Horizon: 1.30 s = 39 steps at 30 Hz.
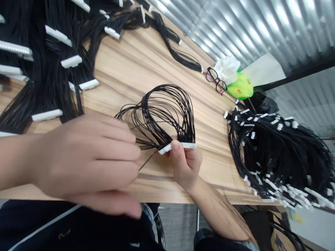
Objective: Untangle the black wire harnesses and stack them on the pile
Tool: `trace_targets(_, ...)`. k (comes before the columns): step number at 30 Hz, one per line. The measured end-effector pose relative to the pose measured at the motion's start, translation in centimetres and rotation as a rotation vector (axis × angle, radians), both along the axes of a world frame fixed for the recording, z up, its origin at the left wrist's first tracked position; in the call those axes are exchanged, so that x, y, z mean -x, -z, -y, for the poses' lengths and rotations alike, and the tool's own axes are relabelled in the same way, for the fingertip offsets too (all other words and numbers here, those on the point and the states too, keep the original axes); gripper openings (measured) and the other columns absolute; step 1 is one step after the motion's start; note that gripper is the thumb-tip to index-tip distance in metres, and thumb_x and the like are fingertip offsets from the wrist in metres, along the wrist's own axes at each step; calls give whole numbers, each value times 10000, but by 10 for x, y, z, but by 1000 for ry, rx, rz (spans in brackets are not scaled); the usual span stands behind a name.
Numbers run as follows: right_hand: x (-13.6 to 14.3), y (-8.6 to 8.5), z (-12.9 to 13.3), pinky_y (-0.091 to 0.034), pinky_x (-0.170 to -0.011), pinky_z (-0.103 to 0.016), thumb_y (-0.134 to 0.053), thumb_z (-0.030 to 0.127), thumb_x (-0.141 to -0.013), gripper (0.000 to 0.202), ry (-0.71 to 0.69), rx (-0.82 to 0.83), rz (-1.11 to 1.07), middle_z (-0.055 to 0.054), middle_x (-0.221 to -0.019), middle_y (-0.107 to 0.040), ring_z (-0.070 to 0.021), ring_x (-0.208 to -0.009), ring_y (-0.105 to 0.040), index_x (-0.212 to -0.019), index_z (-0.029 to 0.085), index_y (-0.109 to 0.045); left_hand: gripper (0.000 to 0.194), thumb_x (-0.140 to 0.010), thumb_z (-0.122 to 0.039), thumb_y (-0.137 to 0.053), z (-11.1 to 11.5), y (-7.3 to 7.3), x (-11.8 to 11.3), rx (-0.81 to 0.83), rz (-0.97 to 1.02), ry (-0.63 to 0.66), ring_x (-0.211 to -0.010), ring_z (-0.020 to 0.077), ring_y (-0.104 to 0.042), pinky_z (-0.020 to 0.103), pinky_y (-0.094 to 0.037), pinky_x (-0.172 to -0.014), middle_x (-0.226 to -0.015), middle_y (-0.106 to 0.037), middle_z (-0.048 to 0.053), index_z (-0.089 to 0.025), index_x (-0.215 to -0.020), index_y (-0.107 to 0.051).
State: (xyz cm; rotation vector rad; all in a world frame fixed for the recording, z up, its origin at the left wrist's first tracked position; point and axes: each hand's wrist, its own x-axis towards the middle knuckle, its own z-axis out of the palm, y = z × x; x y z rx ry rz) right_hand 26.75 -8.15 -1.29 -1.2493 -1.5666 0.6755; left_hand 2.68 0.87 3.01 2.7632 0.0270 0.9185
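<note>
My right hand (186, 164) pinches white connectors (165, 149) between thumb and fingers, just above the wooden table. Out of them rises a looped bundle of thin black wires (168, 100), a wiring harness that arches over and trails to the left. Nearer the camera, my left hand (92, 161) is slightly blurred, with its back towards me and its fingers curled. One single black wire (147, 160) runs from the connectors to these fingers, where its end is hidden. The left thumb lies apart, below the fingers.
Many black harnesses with white connectors (47, 115) cover the left of the wooden table (117, 72). Another large pile (279, 151) lies at the right. Glasses (216, 81), a green packet (241, 86) and white tissue (226, 67) sit by the corrugated metal wall (242, 25).
</note>
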Motion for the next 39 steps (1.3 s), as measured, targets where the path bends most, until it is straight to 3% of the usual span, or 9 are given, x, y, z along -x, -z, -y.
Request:
trace_targets(3,-1,1,-2,-438,-540,-260,-592,280,-1071,306,-22,15,-28,41,-621,-601,-112,-558,-577,-796,232,-719,517,-1166,-397,-319,2,-2,2,90,-36,-35,-522,109,-427,314,-361,-521,-575,-473,-71,-239,-685,-425)
trace_targets(8,2,-6,-4,-467,-571,-270,-569,277,-1069,352,-73,2,58,18,-660,-631,-127,-602,-615,-727,217,-630,367,-1151,-434,-384,-7,3,0,-3,-72,-411,-515,97,-575,248,-306,-463,-692,-699,-81,-231,-1113,-687)
trace_targets(11,4,-12,-5,-457,-578,-267,-576,220,-1046,323,-179,-104,173,33,-655,-613,-116,-586,-585,-724,222,-563,421,-1145,-433,-375,-12,7,-1,4,-95,-537,-523,123,-582,248,-230,-466,-718,-725,-78,-262,-1043,-746)
trace_targets(16,5,-17,-7,-430,-568,-259,-558,188,-1046,330,-298,-105,164,56,-644,-568,-98,-552,-513,-722,230,-514,507,-1159,-496,-333,-17,6,0,147,-148,-396,-525,85,-561,242,-282,-495,-714,-688,-110,-287,-950,-744)
trace_targets(21,5,-15,-10,-418,-538,-265,-547,236,-1066,341,-439,-73,70,60,-618,-534,-108,-550,-501,-726,242,-521,510,-1172,-390,-235,-23,4,-2,-30,-154,-423,-603,67,-538,234,-245,-523,-960,-706,-34,-199,-1041,-689)
trace_targets(24,5,-15,-12,-461,-561,-273,-544,222,-1061,333,-525,-86,23,65,-608,-543,-114,-541,-502,-730,254,-535,389,-1169,-343,-298,-26,7,-1,-32,-133,-323,-678,53,-575,210,-304,-559,-1100,-734,-24,-198,-1155,-660)
trace_targets(28,6,-17,-13,-494,-589,-283,-546,231,-1061,359,-539,-39,11,65,-589,-532,-129,-562,-533,-704,265,-545,327,-1166,-307,-343,-28,16,-1,55,-121,-206,-828,53,-683,199,-422,-640,-1130,-767,-68,-266,-1270,-650)
trace_targets(32,7,-17,-13,-504,-591,-273,-529,218,-1069,375,-544,-35,8,70,-575,-535,-121,-559,-552,-700,270,-572,310,-1168,-254,-350,-26,22,-7,172,-79,-160,-1008,40,-696,176,-484,-766,-1174,-759,-55,-259,-1250,-649)
trace_targets(39,6,-17,-12,-526,-588,-277,-490,315,-1096,427,-509,-39,113,55,-563,-551,-125,-553,-565,-683,266,-591,298,-1154,-202,-400,-21,22,-10,280,-29,-128,-1006,31,-691,158,-510,-766,-1157,-740,-49,-281,-1230,-678)
